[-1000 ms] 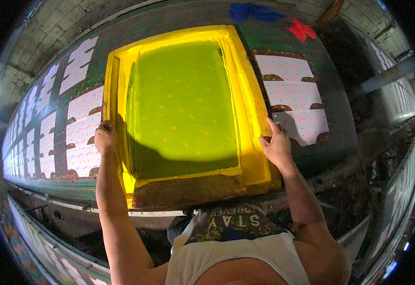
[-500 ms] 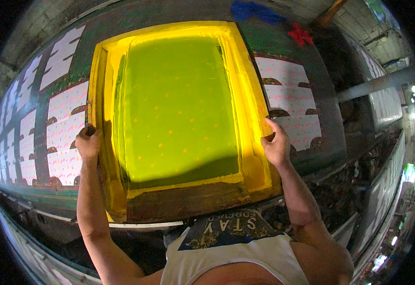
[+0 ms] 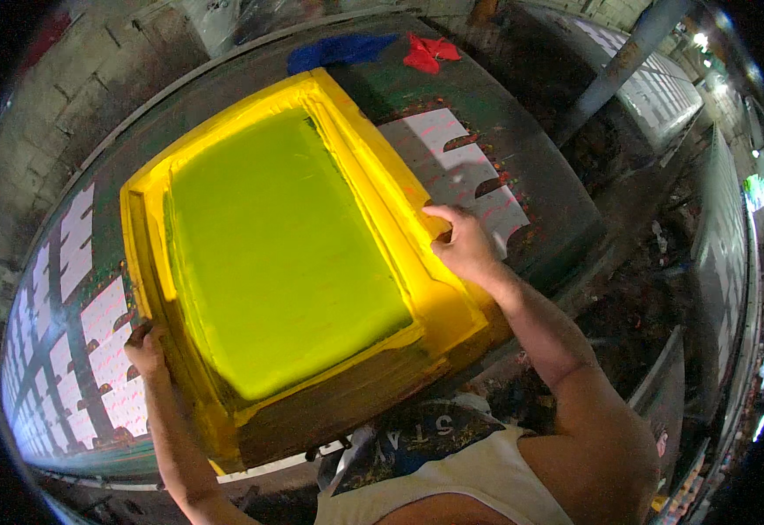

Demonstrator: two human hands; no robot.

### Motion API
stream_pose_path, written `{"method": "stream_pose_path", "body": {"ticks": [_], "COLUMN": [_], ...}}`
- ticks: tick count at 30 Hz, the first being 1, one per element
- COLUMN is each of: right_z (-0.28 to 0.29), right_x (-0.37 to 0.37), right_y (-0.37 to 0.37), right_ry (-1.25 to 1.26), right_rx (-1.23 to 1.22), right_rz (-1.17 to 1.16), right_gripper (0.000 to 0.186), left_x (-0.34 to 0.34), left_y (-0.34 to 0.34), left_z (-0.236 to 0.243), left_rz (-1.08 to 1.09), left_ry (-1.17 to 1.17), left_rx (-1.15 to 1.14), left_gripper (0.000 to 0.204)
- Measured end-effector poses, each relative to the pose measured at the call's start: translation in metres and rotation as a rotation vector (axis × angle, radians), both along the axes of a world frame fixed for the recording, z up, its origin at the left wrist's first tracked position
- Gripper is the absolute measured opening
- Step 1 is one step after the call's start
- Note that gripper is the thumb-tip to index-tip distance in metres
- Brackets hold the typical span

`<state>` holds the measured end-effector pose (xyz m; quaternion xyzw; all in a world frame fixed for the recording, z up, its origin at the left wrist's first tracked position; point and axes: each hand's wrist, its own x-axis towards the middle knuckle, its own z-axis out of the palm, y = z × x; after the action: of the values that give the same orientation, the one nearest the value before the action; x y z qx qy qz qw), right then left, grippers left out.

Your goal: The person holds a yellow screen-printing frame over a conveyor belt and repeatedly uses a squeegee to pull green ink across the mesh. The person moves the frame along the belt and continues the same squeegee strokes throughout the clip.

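Observation:
A large screen-printing frame (image 3: 391, 188) with yellow-stained sides and a yellow-green mesh (image 3: 277, 254) lies tilted over the long dark table in front of me. My left hand (image 3: 146, 350) is closed on its left side, low down. On the right side, my right hand (image 3: 465, 241) grips the outer edge with the thumb on top. The frame's near bar (image 3: 338, 402) is stained dark brown and sits close to my body. What lies under the mesh is mostly hidden.
White printed cut pieces (image 3: 452, 166) lie on the table (image 3: 557, 201) right of the frame, with more rows (image 3: 106, 324) to the left. A blue cloth (image 3: 338, 54) and a red cloth (image 3: 430, 54) rest at the far edge. A grey pole (image 3: 627, 74) stands at right.
My view has turned, and the frame appears rotated and further left. The orange marks seen through the mesh have faded from sight. Both hands keep their hold on the frame.

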<state>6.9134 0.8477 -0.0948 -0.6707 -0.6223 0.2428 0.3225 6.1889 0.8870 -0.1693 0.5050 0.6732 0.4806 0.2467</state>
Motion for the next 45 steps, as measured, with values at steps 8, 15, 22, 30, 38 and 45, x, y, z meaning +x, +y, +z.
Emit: {"method": "stream_pose_path", "body": {"ticks": [8,15,22,30,38,45], "right_z": [-0.03,-0.056,-0.059,-0.067,-0.083,-0.067], "right_x": [0.177,0.318,0.392,0.411,0.424,0.41], "right_y": [0.019,0.022,0.024,0.025,0.031,0.027], "right_ry": [-0.147,-0.045,0.09,0.04,0.032,-0.223], "right_rx": [0.05,0.161,0.041,-0.061,-0.083,-0.079], "right_rz": [-0.109,-0.117,-0.097,-0.108,-0.075,-0.074], "right_gripper": [0.058,0.054,0.069,0.068,0.072,0.072], "left_x": [0.232,0.389,0.465,0.478,0.482,0.485], "left_y": [0.02,0.011,0.018,0.02,0.022,0.021], "left_z": [0.023,0.025,0.028,0.015,0.006,0.008], "left_rz": [0.118,0.135,0.211,0.228,0.23,0.177], "left_ry": [0.112,0.158,0.092,0.155,0.179,0.256], "left_rx": [0.024,-0.044,-0.104,-0.206,-0.245,-0.284], "left_gripper": [0.021,0.016,0.021,0.029,0.038,0.038]}}
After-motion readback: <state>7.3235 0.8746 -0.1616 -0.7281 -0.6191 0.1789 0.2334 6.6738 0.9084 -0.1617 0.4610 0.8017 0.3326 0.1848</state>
